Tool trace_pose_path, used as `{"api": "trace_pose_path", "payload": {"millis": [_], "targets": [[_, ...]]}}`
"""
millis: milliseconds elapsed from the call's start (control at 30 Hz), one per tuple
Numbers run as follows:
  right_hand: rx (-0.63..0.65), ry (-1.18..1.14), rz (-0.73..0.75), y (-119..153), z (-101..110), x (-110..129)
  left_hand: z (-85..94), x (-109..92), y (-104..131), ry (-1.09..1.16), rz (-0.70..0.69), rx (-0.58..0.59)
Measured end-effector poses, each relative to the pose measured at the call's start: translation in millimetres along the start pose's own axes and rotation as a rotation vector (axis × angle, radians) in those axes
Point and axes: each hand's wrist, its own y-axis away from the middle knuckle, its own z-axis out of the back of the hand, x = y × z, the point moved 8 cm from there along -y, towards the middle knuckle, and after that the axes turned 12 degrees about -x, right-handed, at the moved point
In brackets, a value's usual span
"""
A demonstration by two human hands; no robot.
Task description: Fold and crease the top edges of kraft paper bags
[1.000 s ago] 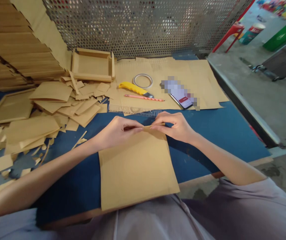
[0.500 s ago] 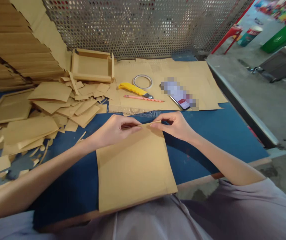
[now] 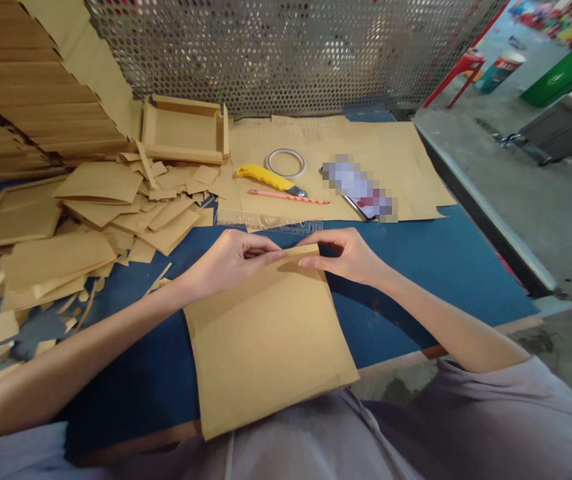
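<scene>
A brown cardboard sheet [image 3: 271,340] lies tilted at the front of the blue table, its near edge reaching over the table's edge toward my body. My left hand [image 3: 241,260] pinches the sheet's far edge near the middle. Close beside it, my right hand [image 3: 343,257] grips the same edge near the far right corner, thumb on top and fingers behind. Just beyond my hands is a clear plastic ruler [image 3: 271,221]. Farther back are a pink pencil [image 3: 286,197], a yellow utility knife [image 3: 266,179] and a roll of tape [image 3: 286,163].
Cardboard scraps [image 3: 131,207] are heaped on the left, below a tall cardboard stack [image 3: 31,80]. A shallow cardboard tray [image 3: 186,130] stands at the back. A phone [image 3: 361,190] rests on flat sheets [image 3: 406,167]. A perforated metal panel [image 3: 291,60] closes off the rear.
The sheet's near edge has swung slightly toward my body and its left side has shifted. My right hand has moved slightly down along the far edge, and more of the corner shows.
</scene>
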Motion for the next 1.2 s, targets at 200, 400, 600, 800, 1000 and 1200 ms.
{"api": "trace_pose_path", "payload": {"millis": [200, 400, 600, 800, 1000, 1200], "targets": [[-0.051, 0.017, 0.021, 0, 4, 7, -2.4, -6, 3, -0.018, -0.012, 0.01], [-0.164, 0.021, 0.022, -7, 26, 0, 9.4, -4, -2, -0.133, -0.075, -0.01], [-0.12, 0.129, 0.11, -13, 36, 3, 11.1, -6, -3, -0.276, -0.162, 0.028], [-0.107, 0.385, 0.554, 2, 16, 42, 1.0, -11, 4, -0.376, -0.276, 0.011], [-0.049, 0.528, 0.694, 14, -9, 45, -8.7, -22, 14, -0.403, -0.442, -0.022], [-0.006, 0.411, 0.512, 5, 2, 33, 1.4, -18, 13, -0.374, -0.375, -0.067]]}}
